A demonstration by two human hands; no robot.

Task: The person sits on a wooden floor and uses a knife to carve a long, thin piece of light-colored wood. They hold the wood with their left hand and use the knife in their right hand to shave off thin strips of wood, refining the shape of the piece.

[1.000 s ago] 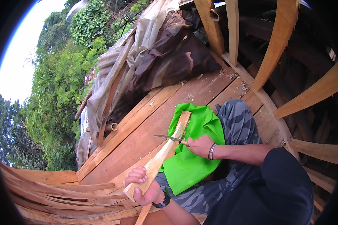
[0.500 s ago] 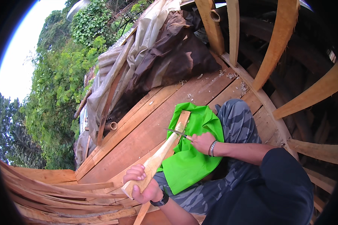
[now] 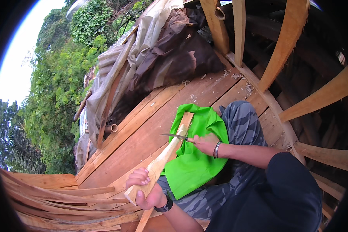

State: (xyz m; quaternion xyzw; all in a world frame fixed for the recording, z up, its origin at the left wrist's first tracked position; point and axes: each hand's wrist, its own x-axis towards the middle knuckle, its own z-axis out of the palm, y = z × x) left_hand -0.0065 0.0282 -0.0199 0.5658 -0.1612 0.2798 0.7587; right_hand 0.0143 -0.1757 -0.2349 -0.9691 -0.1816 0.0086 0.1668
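Observation:
My left hand (image 3: 146, 190) is closed around the broad lower end of a pale, paddle-shaped piece of wood (image 3: 162, 159). The wood slants up and away to the right, narrowing into a shaft with a squared far end. My right hand (image 3: 207, 144) grips a knife (image 3: 171, 135) by its handle. Its thin blade lies across the narrow shaft and points left. Beneath the shaft, a bright green cloth (image 3: 200, 166) is spread over my lap and camouflage trousers (image 3: 241, 120).
Reddish planks (image 3: 147, 127) with scattered wood shavings (image 3: 245, 87) form the floor. Curved wooden ribs (image 3: 284, 42) rise on the right. A dark brown tarp (image 3: 178, 58) is heaped beyond. Long bent wooden strips (image 3: 65, 207) run along the lower left, with a bamboo tube (image 3: 111, 128) farther off.
The knife and my right hand have shifted slightly left, so the blade reaches farther past the shaft. My left hand keeps its grip on the wood. The whole view has moved a little.

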